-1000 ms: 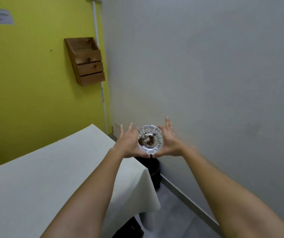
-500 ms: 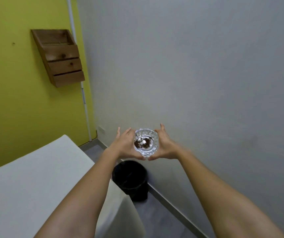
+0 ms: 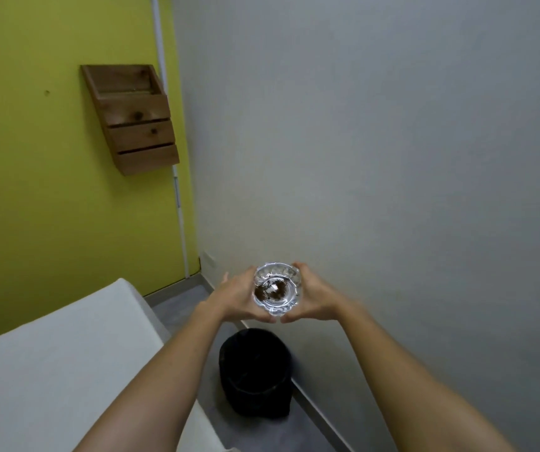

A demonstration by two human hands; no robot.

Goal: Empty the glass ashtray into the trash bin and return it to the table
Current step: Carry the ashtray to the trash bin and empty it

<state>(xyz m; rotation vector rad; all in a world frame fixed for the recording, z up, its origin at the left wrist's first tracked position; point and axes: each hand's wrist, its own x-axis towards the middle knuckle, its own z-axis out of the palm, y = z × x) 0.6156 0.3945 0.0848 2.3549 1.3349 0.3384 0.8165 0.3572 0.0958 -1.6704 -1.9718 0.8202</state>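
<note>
A clear cut-glass ashtray [image 3: 277, 288] with dark brown ash in its bowl is held in the air between both hands. My left hand [image 3: 234, 296] cups its left side and my right hand [image 3: 314, 296] cups its right side. It hangs upright, beyond the table's end, above and a little past the black round trash bin [image 3: 255, 373] that stands on the grey floor by the grey wall. The table with a white cloth [image 3: 50, 360] lies at the lower left.
A wooden wall rack [image 3: 131, 117] hangs on the yellow wall at the left. A white pipe [image 3: 177, 190] runs down the corner. The grey wall [image 3: 392, 158] is close on the right, with a skirting strip along the floor.
The ashtray and both hands have moved away from the table's end to above the bin. The whole bin has come into view below the hands.
</note>
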